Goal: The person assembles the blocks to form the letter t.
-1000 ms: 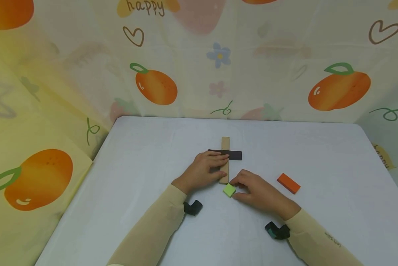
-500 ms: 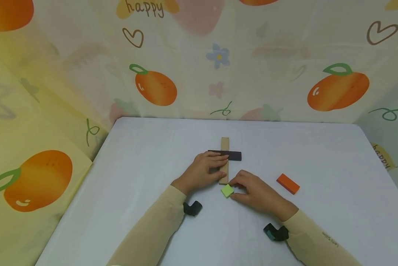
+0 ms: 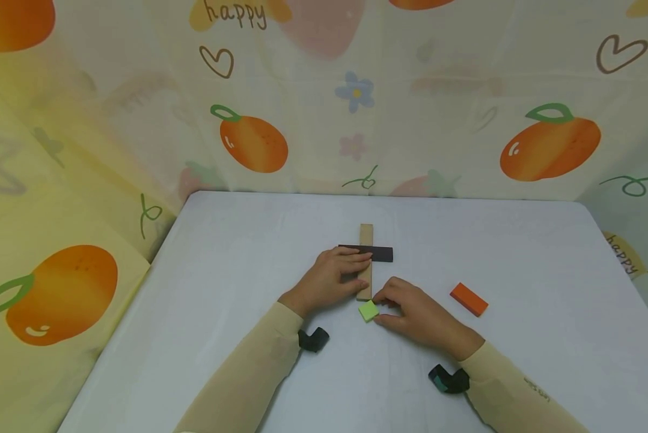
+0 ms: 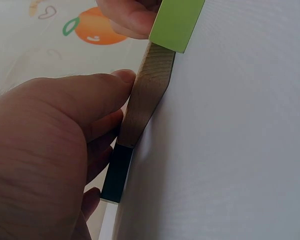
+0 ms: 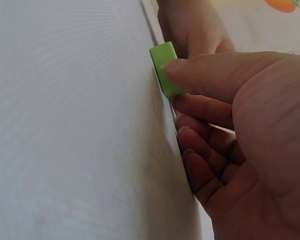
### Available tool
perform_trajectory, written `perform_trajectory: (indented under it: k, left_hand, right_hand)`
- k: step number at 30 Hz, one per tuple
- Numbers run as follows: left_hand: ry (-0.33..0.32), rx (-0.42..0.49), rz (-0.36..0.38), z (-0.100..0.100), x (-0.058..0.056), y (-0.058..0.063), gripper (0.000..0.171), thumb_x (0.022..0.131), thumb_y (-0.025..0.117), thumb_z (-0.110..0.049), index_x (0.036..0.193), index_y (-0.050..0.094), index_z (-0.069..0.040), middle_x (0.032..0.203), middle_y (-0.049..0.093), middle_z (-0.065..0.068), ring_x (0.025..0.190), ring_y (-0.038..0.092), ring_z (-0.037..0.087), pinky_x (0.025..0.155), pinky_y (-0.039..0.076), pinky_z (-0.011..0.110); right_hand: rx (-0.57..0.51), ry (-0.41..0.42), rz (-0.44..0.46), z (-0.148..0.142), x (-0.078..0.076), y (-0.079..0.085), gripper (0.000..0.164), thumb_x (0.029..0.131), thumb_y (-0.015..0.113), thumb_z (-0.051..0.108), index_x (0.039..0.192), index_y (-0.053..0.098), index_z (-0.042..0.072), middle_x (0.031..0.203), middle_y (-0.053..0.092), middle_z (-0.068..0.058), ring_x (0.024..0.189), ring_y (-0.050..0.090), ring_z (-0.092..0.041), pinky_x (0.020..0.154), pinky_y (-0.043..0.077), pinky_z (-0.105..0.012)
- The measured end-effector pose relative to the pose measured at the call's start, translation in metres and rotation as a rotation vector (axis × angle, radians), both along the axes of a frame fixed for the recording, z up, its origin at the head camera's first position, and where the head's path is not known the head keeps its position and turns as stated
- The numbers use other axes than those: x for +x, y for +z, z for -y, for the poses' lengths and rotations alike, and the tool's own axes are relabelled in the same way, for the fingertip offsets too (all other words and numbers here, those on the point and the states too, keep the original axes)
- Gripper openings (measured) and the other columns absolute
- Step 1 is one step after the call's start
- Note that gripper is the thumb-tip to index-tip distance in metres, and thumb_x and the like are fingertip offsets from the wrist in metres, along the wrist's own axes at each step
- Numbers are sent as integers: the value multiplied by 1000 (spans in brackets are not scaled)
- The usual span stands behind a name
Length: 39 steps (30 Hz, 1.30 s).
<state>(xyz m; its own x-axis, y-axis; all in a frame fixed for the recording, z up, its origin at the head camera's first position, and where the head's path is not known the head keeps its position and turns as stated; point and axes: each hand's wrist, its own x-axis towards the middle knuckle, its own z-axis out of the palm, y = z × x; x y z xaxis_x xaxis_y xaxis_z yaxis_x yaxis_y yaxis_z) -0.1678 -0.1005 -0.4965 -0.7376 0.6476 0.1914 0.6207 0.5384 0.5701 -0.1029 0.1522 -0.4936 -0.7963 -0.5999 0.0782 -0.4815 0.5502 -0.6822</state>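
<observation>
A pale wooden strip (image 3: 366,234) and a black bar (image 3: 382,254) form a cross shape on the white table. My left hand (image 3: 332,276) rests over them, fingers extended across the black bar and thumb along the wooden strip's lower part. At the strip's near end lies a small lime green block (image 3: 368,311), turned cornerwise. The thumb and index finger of my right hand (image 3: 418,313) pinch it from the right. In the left wrist view, the green block (image 4: 177,22) meets the end of the wooden strip (image 4: 147,95). The right wrist view shows my thumb on the green block (image 5: 163,52).
An orange-red block (image 3: 469,299) lies on the white table (image 3: 519,252), to the right of my right hand. Behind the table hangs a fruit-print curtain (image 3: 432,72). Both wrists carry small black devices, the left one (image 3: 314,340) close over the tabletop.
My right hand has shifted slightly left with the green block, which now sits closer under the wooden strip's near end. The left hand stays in place on the cross.
</observation>
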Motion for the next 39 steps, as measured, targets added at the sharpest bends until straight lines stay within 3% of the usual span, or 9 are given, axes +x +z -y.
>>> perform_trajectory:
  k: [32,39]
  left_hand:
    - [0,-6,6,0,-1,0,50,102,82,-27,146,69,-7,155,61,-3,146,49,20,121,32,52]
    - [-1,-6,12,0,-1,-1,51,102,83,-27,147,69,-7,155,61,-5,147,49,20,121,32,51]
  right_hand:
    - [7,-32,-13,2,0,-5,24,96,88,18,118,77,15,111,63,9,98,59,-10,89,56,-34]
    - [-24,-44,21,-1,0,-3,34,96,88,19,126,73,12,111,64,7,98,59,-11,88,56,-34]
